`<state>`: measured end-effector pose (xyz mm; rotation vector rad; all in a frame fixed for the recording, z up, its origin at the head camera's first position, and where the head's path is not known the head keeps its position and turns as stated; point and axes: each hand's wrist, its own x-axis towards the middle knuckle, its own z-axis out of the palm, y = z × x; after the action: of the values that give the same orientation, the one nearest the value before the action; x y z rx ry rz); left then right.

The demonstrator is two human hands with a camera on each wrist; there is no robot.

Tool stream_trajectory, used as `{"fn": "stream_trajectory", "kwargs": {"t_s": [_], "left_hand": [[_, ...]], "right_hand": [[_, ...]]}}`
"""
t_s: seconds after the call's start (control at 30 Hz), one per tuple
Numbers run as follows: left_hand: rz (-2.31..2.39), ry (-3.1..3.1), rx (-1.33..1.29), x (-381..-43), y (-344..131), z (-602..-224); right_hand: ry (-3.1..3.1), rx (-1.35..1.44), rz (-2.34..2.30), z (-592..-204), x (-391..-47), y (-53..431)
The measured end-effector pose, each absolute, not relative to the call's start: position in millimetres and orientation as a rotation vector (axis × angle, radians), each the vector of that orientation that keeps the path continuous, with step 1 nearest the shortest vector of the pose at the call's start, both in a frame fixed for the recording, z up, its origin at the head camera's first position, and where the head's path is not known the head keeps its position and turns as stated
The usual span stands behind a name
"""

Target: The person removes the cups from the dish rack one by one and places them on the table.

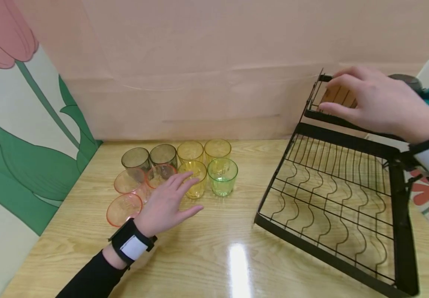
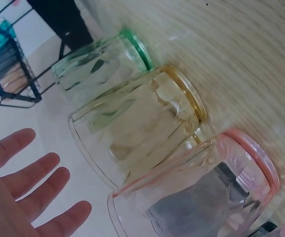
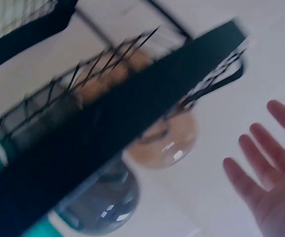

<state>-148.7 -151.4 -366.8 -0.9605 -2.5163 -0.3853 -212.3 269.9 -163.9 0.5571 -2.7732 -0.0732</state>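
My left hand (image 1: pixel 164 207) hovers over a cluster of tumblers, its fingers spread and nothing in them. Just beyond the fingertips are a yellow glass (image 1: pixel 196 190) and a green glass (image 1: pixel 222 186). Several pink glasses (image 1: pixel 119 209) stand beside and partly under that hand. My right hand (image 1: pixel 380 99) is raised at the upper basket (image 1: pixel 322 117) of a black wire rack, fingers loosely bent and holding nothing. In that basket sit a brown rounded see-through piece (image 3: pixel 169 145), a dark grey one (image 3: pixel 108 197) and a teal one (image 3: pixel 44 229).
Two smoky grey glasses (image 1: pixel 135 159) and more yellow glasses (image 1: pixel 217 148) stand at the back of the wooden table (image 1: pixel 199 265). The rack's lower tier (image 1: pixel 404 248), with wavy wires, fills the right side. A pinkish covered wall (image 1: pixel 199 62) rises behind.
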Motion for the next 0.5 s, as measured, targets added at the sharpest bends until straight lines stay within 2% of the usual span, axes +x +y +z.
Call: {"fn": "stream_trajectory", "kwargs": {"t_s": [0.13, 0.5], "left_hand": [[-0.381, -2.533, -0.955, -148.9, -150.6, -367.9], [-0.412, -2.541, -0.93, -144.9, -149.4, -366.0]], "right_hand": [[-2.934, 0.392, -0.096, -151.0, -238.1, 283.7], [-3.033, 0.253, -0.043, -120.0, -281.5, 288.5]]}}
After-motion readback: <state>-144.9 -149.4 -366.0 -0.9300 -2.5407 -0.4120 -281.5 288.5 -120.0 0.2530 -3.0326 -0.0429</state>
